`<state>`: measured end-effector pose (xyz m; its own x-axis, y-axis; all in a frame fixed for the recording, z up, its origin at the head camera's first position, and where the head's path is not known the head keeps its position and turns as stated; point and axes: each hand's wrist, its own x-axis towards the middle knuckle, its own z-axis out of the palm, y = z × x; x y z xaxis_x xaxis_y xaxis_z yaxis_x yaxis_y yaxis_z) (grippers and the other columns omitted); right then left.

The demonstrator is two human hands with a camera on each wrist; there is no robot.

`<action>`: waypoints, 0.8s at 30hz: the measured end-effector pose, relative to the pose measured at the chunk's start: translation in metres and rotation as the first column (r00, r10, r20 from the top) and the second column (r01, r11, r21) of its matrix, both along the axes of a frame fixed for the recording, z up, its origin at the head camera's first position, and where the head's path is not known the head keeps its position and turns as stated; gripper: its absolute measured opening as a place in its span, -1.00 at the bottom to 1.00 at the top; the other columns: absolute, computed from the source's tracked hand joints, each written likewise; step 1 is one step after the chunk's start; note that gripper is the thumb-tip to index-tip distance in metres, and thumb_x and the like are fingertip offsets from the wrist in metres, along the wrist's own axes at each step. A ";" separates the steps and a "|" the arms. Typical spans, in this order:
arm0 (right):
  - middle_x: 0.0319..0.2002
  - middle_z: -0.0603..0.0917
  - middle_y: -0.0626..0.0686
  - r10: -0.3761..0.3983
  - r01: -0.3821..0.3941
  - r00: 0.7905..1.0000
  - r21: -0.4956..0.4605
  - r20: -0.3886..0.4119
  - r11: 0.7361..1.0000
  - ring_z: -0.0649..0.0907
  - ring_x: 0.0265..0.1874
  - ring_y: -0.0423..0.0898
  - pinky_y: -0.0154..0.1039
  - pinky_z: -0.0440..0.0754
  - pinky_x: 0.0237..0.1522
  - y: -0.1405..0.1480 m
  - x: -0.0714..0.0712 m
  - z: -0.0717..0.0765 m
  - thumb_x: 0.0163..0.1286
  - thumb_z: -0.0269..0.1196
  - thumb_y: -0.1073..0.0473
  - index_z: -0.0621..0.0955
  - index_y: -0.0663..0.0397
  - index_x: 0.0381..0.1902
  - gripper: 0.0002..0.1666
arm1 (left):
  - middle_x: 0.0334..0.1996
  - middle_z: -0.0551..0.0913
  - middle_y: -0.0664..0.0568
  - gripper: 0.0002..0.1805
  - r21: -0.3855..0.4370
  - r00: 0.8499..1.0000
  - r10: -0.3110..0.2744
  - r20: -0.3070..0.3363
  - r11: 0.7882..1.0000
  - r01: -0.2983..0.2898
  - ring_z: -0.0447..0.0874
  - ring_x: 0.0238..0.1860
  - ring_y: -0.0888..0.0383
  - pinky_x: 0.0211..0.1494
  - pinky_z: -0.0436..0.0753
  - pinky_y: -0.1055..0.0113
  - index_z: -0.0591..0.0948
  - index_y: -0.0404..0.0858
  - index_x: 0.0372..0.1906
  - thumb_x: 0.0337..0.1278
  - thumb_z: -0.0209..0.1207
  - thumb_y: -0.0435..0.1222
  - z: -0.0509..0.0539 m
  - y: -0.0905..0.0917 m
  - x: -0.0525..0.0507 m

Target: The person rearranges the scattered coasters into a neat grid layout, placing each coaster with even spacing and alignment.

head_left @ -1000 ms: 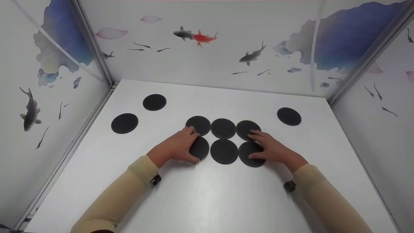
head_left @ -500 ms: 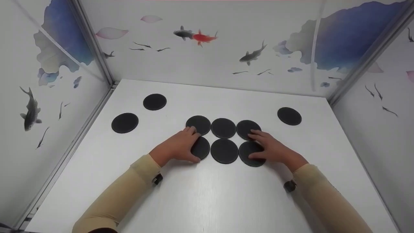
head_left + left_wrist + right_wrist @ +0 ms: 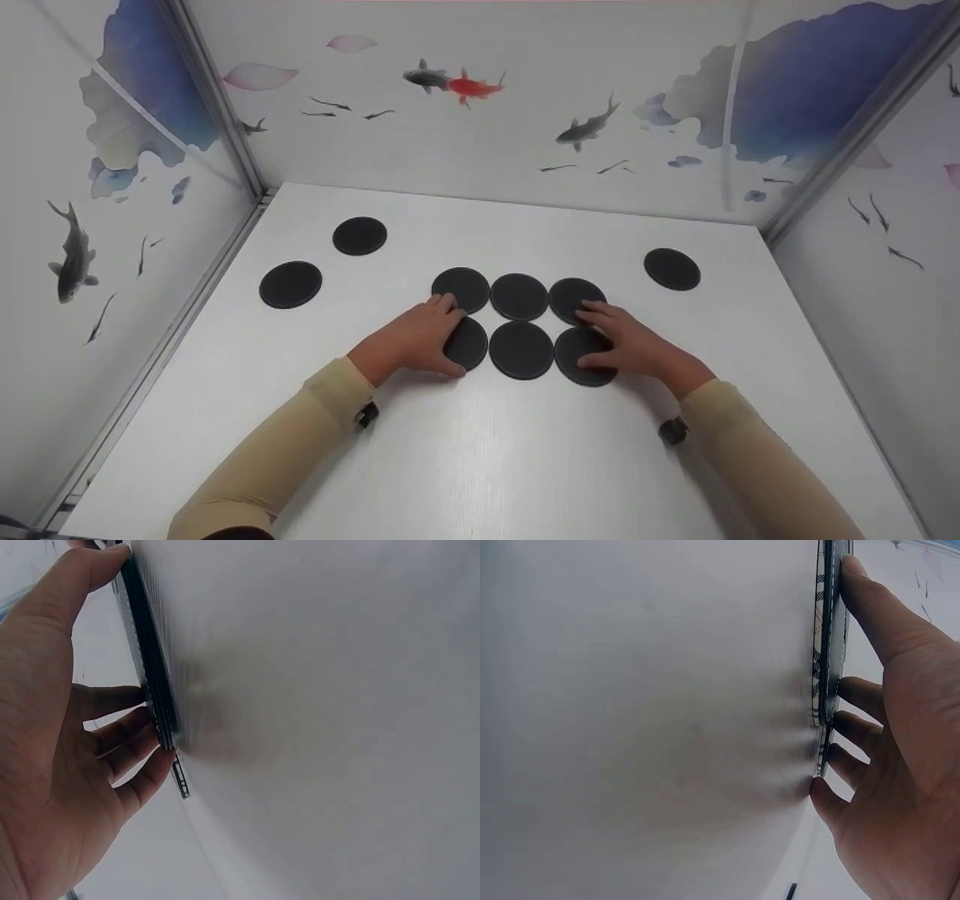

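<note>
Six black discs lie in two rows of three at the middle of the table. My left hand (image 3: pixel 416 337) spans the front left disc (image 3: pixel 468 345), thumb at its near edge and fingertips by the back left disc (image 3: pixel 463 287). In the left wrist view my left hand (image 3: pixel 56 742) grips the rim of a thin dark disc (image 3: pixel 150 645). My right hand (image 3: pixel 637 345) rests spread, thumb on the front right disc (image 3: pixel 576 352) and fingers on the back right disc (image 3: pixel 568 296). In the right wrist view my right hand's (image 3: pixel 907 742) fingers touch a disc (image 3: pixel 838 637).
Two loose black discs, one (image 3: pixel 360 236) farther back and one (image 3: pixel 291 285) nearer, lie at the left of the white table (image 3: pixel 495 450). A third (image 3: pixel 672 269) lies at the back right. Printed walls (image 3: pixel 480 150) enclose the table's back and sides.
Over the last second, my left hand and the front left disc have moved slightly right, closer to the front middle disc. The right hand looks still on its discs.
</note>
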<state>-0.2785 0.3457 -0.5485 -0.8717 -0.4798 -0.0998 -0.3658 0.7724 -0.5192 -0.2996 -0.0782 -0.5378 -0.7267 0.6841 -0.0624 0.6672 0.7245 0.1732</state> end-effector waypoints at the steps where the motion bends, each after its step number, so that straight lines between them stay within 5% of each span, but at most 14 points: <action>1: 0.75 0.19 0.20 0.000 0.000 1.000 -0.001 -0.001 1.000 0.16 0.72 0.31 0.32 0.19 0.65 0.000 0.000 0.000 0.38 0.57 -0.29 0.39 0.13 0.70 0.15 | 0.30 0.46 -0.17 0.16 -0.003 1.000 -0.001 -0.002 1.000 0.001 0.48 0.21 -0.05 0.33 0.64 0.06 0.49 -0.36 0.54 0.04 0.53 0.34 0.000 0.000 0.000; 24: 0.75 0.18 0.19 -0.008 0.008 1.000 0.000 -0.004 1.000 0.14 0.72 0.31 0.33 0.17 0.66 0.000 0.001 0.000 0.38 0.57 -0.30 0.39 0.11 0.70 0.15 | 0.33 0.45 -0.21 0.15 -0.009 1.000 0.001 0.007 1.000 -0.001 0.51 0.24 -0.09 0.35 0.62 0.01 0.49 -0.35 0.54 0.08 0.50 0.37 0.002 0.000 0.001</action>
